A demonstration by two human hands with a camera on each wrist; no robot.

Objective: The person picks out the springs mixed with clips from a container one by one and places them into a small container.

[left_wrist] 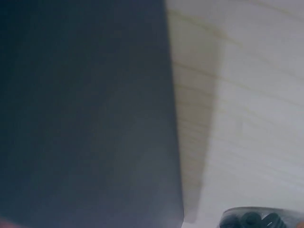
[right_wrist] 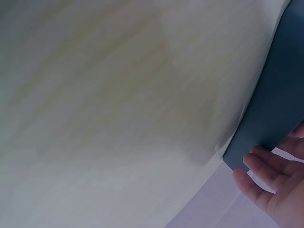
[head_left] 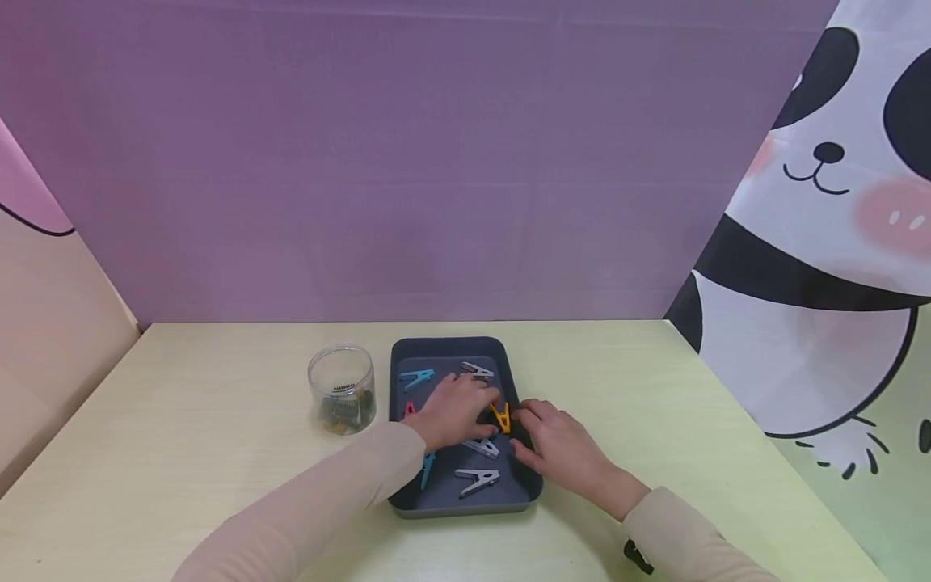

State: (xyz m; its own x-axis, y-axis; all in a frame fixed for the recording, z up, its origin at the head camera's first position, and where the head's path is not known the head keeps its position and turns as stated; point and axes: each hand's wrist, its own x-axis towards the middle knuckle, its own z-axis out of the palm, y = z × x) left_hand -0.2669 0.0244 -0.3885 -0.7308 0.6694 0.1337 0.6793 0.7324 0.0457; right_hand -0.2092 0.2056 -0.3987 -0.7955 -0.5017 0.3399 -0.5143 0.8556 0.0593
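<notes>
A dark grey tray (head_left: 451, 511) holds several plastic spring clips. My left hand (head_left: 454, 411) reaches over its middle, thumb and fingers spread towards a yellow clip (head_left: 502, 418); whether the fingertips touch that clip is unclear. Against the tray's right wall is my right hand (head_left: 556, 444), its fingertips reaching the rim with fingers loosely bent. In the right wrist view, fingers (right_wrist: 266, 173) lie by the tray's outer wall (right_wrist: 266, 109). Around the left hand lie a blue clip (head_left: 417, 377), a pink clip (head_left: 409, 409) partly hidden, and a grey clip (head_left: 478, 480).
Left of the tray stands a clear round jar (head_left: 343, 388) with dark and yellowish pieces at its bottom; their kind cannot be made out. The pale wooden table (head_left: 204, 436) ends at a purple backdrop (head_left: 407, 162). A panda picture (head_left: 822, 234) covers the right side.
</notes>
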